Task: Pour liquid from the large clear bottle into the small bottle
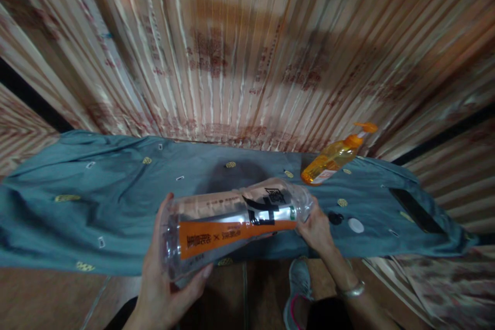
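A large clear plastic bottle (232, 224) with an orange and silver label lies sideways in the air between my two hands, above the near part of the cloth. My left hand (166, 278) is wrapped round its base, thumb along the lower side. At the neck end, my right hand (315, 224) is closed round the bottle; the mouth is hidden by my fingers. Just right of that hand, a small black object (335, 218) and a white round disc (356, 225) rest on the cloth. An amber pump bottle (328, 162) with an orange pump top stands behind them.
A grey-green cloth with small yellow patterns (127, 175) covers the long narrow surface. Near its right end lies a dark flat rectangular object (416, 210). Pinkish pleated sheeting (240, 62) with red print rises along the back. Below the front edge, a grey shoe (299, 283) is on the tiled floor.
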The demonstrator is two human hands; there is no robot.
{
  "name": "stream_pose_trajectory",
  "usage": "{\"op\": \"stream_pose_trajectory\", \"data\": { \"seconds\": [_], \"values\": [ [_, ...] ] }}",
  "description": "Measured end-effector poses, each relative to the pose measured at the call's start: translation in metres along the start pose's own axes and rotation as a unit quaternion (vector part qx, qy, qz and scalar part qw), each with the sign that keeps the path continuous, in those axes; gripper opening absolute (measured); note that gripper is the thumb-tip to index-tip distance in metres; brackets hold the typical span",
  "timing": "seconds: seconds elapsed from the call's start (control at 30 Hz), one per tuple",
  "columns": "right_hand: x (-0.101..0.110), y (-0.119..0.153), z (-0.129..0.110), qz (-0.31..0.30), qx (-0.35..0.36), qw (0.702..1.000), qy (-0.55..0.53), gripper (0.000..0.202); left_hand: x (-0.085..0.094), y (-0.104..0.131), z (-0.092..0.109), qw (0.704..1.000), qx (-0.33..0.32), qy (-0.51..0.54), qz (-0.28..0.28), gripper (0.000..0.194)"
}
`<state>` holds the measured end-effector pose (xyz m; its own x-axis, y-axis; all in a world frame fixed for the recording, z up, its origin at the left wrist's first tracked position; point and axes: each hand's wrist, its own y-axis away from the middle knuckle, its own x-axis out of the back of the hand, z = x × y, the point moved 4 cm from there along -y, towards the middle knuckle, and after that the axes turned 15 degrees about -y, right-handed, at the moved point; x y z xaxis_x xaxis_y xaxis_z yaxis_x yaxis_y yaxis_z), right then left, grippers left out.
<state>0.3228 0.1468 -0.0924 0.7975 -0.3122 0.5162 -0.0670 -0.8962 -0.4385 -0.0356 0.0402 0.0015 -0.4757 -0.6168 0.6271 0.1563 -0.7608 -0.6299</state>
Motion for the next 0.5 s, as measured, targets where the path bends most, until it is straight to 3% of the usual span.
{"op": "stream_pose_trajectory", "data": {
  "seconds": [0.33, 0.5],
  "values": [
    [0.0002, 0.0003, 0.0008, 0.005, 0.000, 1.000, 0.009, 0.046, 0.0002, 0.0041, -0.0036, 0.999, -0.018, 0.004, -0.045, 0.101],
    [-0.0001, 0.0003, 0.0004, 0.000, 0.013, 1.000, 0.007, 0.047, -0.0018, 0.0041, -0.0037, 0.999, -0.020, 0.004, -0.030, 0.108]
  ]
}}
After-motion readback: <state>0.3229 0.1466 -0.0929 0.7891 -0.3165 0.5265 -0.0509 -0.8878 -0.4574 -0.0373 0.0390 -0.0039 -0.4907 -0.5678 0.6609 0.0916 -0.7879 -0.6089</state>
